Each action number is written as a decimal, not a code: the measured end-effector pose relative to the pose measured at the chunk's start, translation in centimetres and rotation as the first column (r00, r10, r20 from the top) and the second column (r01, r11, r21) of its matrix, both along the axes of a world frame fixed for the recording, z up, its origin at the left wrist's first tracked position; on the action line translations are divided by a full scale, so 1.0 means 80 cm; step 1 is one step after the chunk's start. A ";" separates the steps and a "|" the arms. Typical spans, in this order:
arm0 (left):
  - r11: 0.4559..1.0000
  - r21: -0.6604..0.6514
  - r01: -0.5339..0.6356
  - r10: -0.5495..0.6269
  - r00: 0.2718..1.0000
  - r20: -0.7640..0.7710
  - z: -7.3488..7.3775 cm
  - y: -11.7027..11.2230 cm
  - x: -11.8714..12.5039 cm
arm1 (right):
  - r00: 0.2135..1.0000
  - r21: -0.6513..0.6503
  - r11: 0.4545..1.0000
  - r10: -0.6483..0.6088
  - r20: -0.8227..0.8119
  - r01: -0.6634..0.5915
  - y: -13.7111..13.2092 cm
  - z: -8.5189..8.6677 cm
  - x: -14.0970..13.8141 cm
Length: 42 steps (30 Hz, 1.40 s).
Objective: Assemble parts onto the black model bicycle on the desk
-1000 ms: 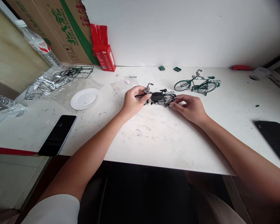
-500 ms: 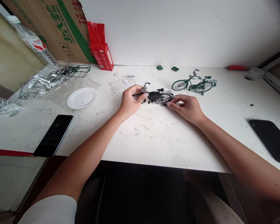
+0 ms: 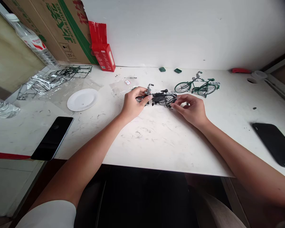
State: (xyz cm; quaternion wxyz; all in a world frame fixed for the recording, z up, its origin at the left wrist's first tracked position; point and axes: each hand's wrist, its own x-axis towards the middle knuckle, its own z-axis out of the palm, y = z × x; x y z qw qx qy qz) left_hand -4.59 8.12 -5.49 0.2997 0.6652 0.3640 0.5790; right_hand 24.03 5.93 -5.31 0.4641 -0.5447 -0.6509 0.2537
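I pinch the front of the small black bicycle (image 3: 159, 98) with my left hand (image 3: 134, 103): the thumb is on the near side, the other fingers go behind, just below the handlebar. My right hand (image 3: 192, 109) has the thumb and the fingertips closed on its rear end, by the back wheel; which part exactly they pinch, I cannot tell. The bicycle is between my 2 hands, at about the middle of the white table (image 3: 144, 148).

From the bicycle to the near edge of the table runs a wide stretch of white surface with dark scuff marks, so there is room toward my body. Beyond my right hand stands a green bicycle (image 3: 200, 88), near but apart, and this makes the space narrower on that side. Behind, 2 small green pieces (image 3: 162, 69) lie close to the wall (image 3: 171, 34). On my left, a white plate (image 3: 82, 99) is well apart from my hand, and a phone (image 3: 52, 138) reaches the near edge.
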 end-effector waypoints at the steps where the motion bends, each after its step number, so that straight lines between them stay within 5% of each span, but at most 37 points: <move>1: 1.000 0.002 0.004 -0.004 1.000 0.007 0.000 -0.001 0.001 | 1.000 0.011 1.000 -0.018 -0.001 0.018 0.000 0.001 0.000; 42: 0.996 0.080 0.024 -0.015 0.993 -0.116 0.003 -0.013 0.004 | 0.992 -0.047 0.999 0.002 0.127 0.004 0.000 0.000 0.004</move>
